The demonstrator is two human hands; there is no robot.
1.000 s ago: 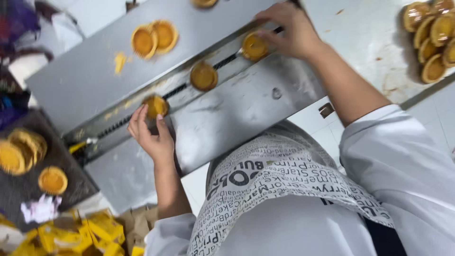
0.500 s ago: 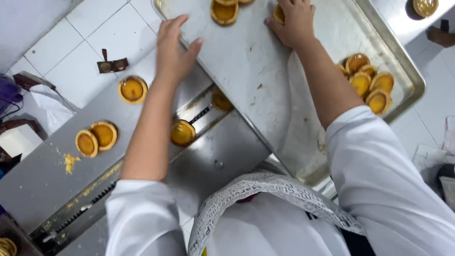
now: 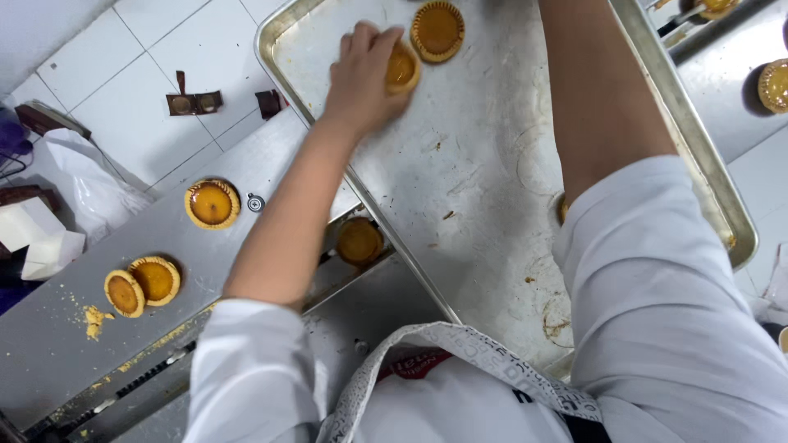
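A big steel table with a slotted track runs across the lower left, and a large metal baking tray, scuffed and marked with faint greasy rings, lies over its right end and fills the middle of the view. The person leans over it in a white jacket and a patterned apron. The right arm crosses the tray on the right and its hand is out of view past the top edge, so I cannot tell what those fingers do. The left hand reaches onto the upper part of the tray, its fingers closed around a small tart that sits on the tray surface just beside a second tart. On the table to the left rest a single tart and a pair of tarts touching each other, with yellow crumbs near them, and another tart sits in the track just beside the tray's edge
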